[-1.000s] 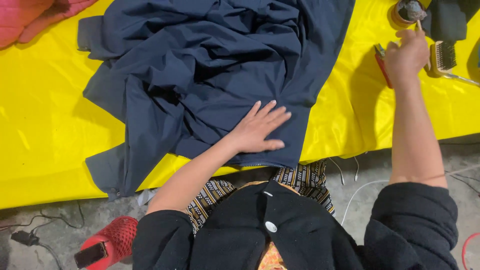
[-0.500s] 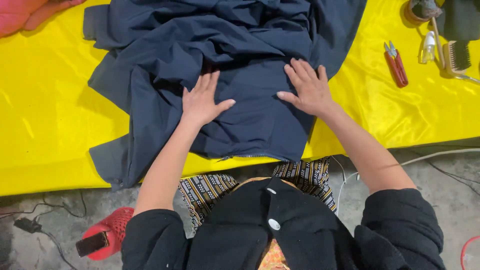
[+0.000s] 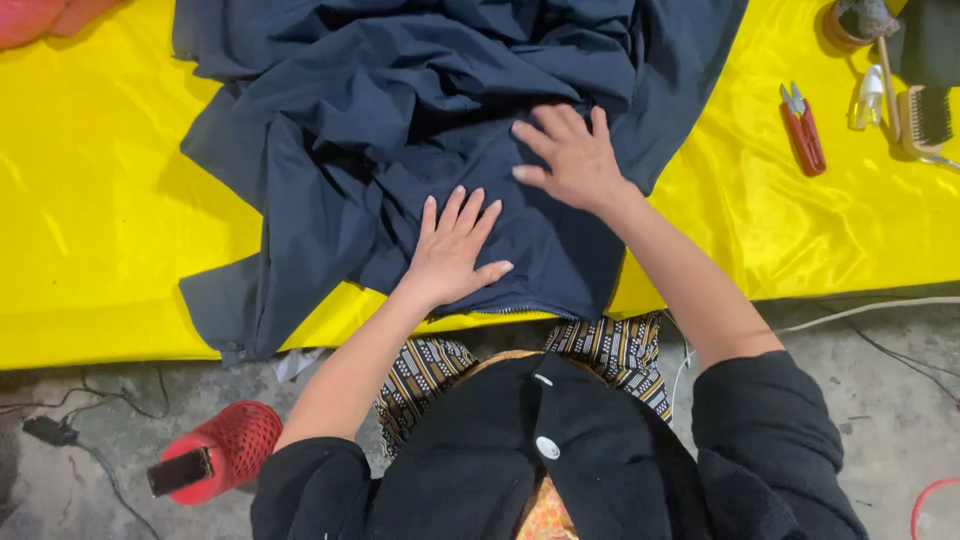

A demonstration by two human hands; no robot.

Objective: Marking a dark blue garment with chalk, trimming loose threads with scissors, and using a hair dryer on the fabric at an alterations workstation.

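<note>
I see the left hand (image 3: 452,250) and right hand (image 3: 570,158) pressed flat, fingers spread, gripping nothing, on the navy garment (image 3: 400,130), whose crumpled folds could get pressed in as creases.

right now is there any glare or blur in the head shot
Head view: soft glare streaks on the shiny yellow cloth; the navy fabric is matte, its folds dark with shadow; both hands, left and right, are sharp, no motion blur; the floor at the bottom looks dimmer.
</note>
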